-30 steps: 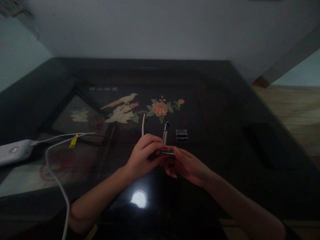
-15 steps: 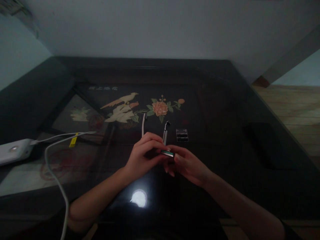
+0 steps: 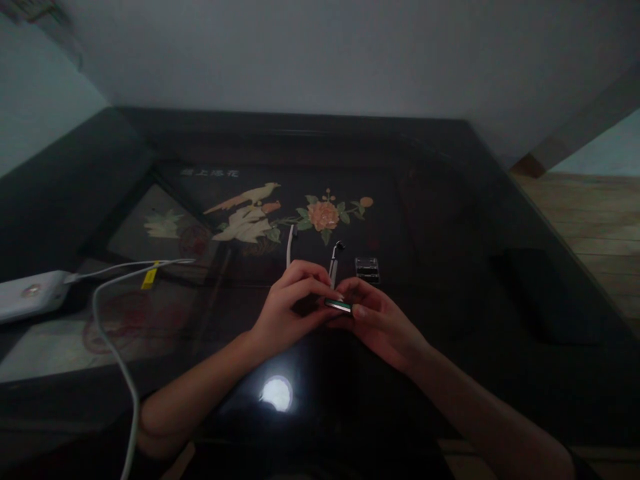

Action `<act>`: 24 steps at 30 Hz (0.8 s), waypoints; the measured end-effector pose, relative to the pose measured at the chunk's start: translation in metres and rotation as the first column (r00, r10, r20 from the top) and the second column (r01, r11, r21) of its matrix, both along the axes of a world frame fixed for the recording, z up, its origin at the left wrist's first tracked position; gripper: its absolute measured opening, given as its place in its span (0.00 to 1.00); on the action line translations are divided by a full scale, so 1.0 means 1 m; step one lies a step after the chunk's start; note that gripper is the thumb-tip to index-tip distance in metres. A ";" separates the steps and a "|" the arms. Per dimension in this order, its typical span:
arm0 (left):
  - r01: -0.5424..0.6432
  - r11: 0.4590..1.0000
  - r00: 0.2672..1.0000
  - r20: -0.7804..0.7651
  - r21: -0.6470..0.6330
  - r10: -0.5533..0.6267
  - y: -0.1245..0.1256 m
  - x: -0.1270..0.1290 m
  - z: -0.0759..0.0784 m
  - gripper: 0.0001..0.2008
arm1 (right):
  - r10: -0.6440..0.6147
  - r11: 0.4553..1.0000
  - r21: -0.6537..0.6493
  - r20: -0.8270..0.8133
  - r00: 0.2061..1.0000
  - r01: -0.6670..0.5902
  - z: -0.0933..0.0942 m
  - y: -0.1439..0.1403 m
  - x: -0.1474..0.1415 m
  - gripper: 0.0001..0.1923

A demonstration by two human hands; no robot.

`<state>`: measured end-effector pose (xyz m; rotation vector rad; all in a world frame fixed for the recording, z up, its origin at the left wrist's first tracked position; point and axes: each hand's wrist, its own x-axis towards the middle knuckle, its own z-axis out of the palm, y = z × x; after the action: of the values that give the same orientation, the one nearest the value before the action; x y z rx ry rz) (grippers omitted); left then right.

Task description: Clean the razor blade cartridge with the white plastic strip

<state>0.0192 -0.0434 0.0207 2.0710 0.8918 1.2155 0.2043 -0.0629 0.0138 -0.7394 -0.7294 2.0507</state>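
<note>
My left hand and my right hand meet over the dark glossy tabletop, and between them I pinch a small flat piece with a pale top face and a green edge; the light is too dim for me to say what it is. My left thumb and forefinger close on its left end, while my right hand's fingertips grip its right end, so both hands are grasping the same piece, held just above the surface. Just beyond my hands lie two slim things: a thin white stick past my left knuckles, and a short metal tool with a dark tip partly hidden behind my fingers. A little to the right of that tool, beyond my right hand, sits a small clear plastic case. Farther out, a painted bird-and-flower inlay shows under the glass. Well to the left of my left forearm, a white power bank rests near the edge, with a white cable carrying a yellow tag looping back toward my elbow. Near me, between my forearms, a bright round reflection of a lamp shines on the surface.
</note>
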 end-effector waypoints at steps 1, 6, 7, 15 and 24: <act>0.003 1.000 1.000 0.002 0.000 -0.003 0.000 0.000 0.000 0.04 | -0.004 1.000 -0.001 -0.009 1.000 0.004 0.000 0.000 0.000 0.20; 0.011 1.000 1.000 -0.002 -0.013 -0.011 0.000 0.000 -0.002 0.06 | -0.022 1.000 -0.004 -0.016 1.000 0.022 0.001 0.000 -0.001 0.19; 0.014 1.000 1.000 -0.004 -0.018 -0.014 0.000 0.000 -0.002 0.05 | -0.023 1.000 -0.001 -0.017 1.000 0.023 0.001 0.000 -0.002 0.19; -0.012 0.997 1.000 0.000 -0.072 0.012 0.006 -0.005 0.000 0.10 | -0.071 0.997 0.004 -0.059 0.996 0.071 0.001 0.002 0.000 0.17; -0.474 0.874 0.790 -0.490 -0.109 0.368 0.048 -0.033 -0.027 0.16 | -0.132 0.990 0.044 -0.093 0.987 0.136 -0.005 0.009 0.007 0.15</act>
<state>-0.0134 0.0044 -0.0060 2.0567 1.7141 0.7712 0.2109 -0.0539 0.0090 -0.6464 -0.6597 1.9238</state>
